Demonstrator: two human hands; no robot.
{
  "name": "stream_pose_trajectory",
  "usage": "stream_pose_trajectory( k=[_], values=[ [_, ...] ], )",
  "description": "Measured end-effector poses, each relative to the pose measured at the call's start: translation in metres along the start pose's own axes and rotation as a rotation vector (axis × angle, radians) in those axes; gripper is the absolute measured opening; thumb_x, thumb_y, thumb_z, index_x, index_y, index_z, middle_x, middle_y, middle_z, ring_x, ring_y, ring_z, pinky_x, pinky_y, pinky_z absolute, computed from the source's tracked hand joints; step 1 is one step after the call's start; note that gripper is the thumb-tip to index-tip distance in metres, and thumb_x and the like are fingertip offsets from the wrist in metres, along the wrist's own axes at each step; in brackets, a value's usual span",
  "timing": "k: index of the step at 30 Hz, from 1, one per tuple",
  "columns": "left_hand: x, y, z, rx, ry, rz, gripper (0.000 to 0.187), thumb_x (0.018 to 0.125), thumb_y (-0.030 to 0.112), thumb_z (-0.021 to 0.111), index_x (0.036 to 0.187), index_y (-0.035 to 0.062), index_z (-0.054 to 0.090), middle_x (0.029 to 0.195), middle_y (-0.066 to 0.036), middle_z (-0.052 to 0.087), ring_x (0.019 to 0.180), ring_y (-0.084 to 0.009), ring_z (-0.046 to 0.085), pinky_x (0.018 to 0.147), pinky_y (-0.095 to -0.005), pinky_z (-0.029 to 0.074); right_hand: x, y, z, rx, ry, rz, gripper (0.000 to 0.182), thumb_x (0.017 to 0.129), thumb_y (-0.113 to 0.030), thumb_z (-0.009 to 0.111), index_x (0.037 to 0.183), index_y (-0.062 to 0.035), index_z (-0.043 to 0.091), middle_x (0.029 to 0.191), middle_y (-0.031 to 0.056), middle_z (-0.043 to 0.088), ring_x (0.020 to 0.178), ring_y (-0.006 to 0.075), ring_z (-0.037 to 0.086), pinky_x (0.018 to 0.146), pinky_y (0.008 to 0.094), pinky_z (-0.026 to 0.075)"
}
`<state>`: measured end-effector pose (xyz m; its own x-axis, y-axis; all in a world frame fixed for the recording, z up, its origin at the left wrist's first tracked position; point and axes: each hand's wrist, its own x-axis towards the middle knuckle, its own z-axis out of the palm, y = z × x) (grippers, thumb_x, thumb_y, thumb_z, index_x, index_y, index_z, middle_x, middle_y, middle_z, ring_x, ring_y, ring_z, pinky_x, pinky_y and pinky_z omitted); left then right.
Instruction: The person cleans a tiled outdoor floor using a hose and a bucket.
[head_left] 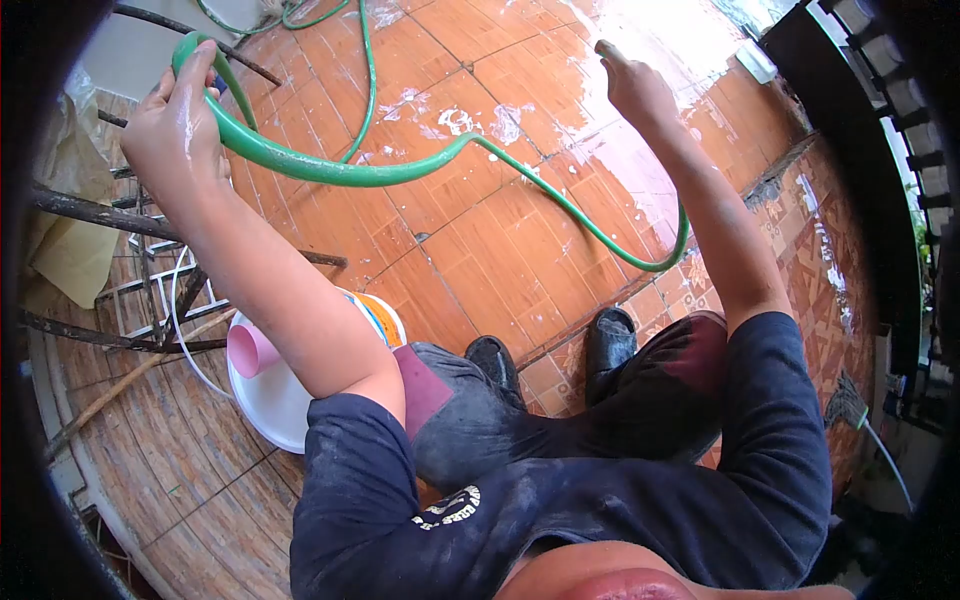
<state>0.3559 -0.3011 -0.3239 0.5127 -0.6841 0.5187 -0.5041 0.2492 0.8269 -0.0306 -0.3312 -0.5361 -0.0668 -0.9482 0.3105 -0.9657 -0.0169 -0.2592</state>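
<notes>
A green hose (345, 172) arcs across the view above the tiled floor. My left hand (185, 130), raised at the upper left, is closed round one bend of it. From there the hose dips to the right and passes behind my right forearm. My right hand (640, 92) is stretched out at the upper right, closed, with a dark tip at its front end. The hose seems to lead up to this hand, though the fingers hide most of the grip. Whitish wet patches (505, 122) mark the orange floor tiles (430, 235) between my hands.
By my left arm stands a white bucket (272, 415) with a pink cup (252, 348) at its top. Rusty metal bars (105, 212) and a wooden stick (105, 400) are at the left. A brush (846, 405) is at the right. My black shoes (610, 345) straddle a step edge.
</notes>
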Motion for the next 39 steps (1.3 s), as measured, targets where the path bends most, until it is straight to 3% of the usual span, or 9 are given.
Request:
stream_pose_trajectory(
  k=[9,17,19,22,39],
  values=[
    [0.001,-0.001,-0.001,0.028,-0.004,0.015,0.025,0.074,0.016,0.077,0.081,-0.0074,0.070,0.067,-0.004,0.059,0.059,-0.0102,0.051,0.056,-0.0263,0.043,0.012,0.016,-0.011,-0.015,0.067,0.060,0.032,0.096,-0.026,0.045,0.127,-0.0252,0.052,0.086,0.0240,0.066,0.081,0.0410,0.066,0.069,0.0515,0.052],
    [0.005,-0.007,-0.001,-0.021,-0.024,0.025,0.026,0.074,0.016,0.076,0.078,-0.0083,0.068,0.066,-0.004,0.058,0.059,-0.0105,0.051,0.056,-0.0262,0.044,0.017,0.026,-0.004,0.021,0.185,-0.024,0.031,0.096,-0.027,0.045,0.127,-0.0247,0.052,0.086,0.0241,0.066,0.079,0.0414,0.065,0.068,0.0514,0.052],
    [0.005,-0.008,-0.002,-0.031,-0.039,0.019,0.025,0.074,0.016,0.076,0.077,-0.0079,0.068,0.066,-0.004,0.058,0.059,-0.0104,0.051,0.055,-0.0259,0.043,0.018,0.022,-0.007,-0.022,0.173,-0.008,0.026,0.096,-0.024,0.050,0.121,-0.0204,0.055,0.097,0.0169,0.068,0.084,0.0389,0.066,0.070,0.0490,0.053],
    [0.002,-0.002,-0.001,0.007,-0.019,-0.007,0.025,0.075,0.016,0.076,0.077,-0.0081,0.068,0.065,-0.004,0.057,0.058,-0.0102,0.051,0.054,-0.0257,0.043,0.020,0.020,-0.010,0.012,0.179,-0.004,0.031,0.096,-0.026,0.045,0.126,-0.0244,0.053,0.083,0.0237,0.066,0.078,0.0420,0.065,0.067,0.0516,0.051],
    [0.002,-0.005,-0.004,-0.045,-0.044,0.009,0.026,0.075,0.013,0.076,0.086,-0.0091,0.069,0.068,-0.005,0.058,0.060,-0.0099,0.052,0.055,-0.0253,0.044,0.023,0.029,-0.026,0.026,0.245,0.064,0.026,0.096,-0.027,0.046,0.119,-0.0215,0.056,0.088,0.0222,0.067,0.082,0.0423,0.065,0.071,0.0513,0.051]
  ],
)
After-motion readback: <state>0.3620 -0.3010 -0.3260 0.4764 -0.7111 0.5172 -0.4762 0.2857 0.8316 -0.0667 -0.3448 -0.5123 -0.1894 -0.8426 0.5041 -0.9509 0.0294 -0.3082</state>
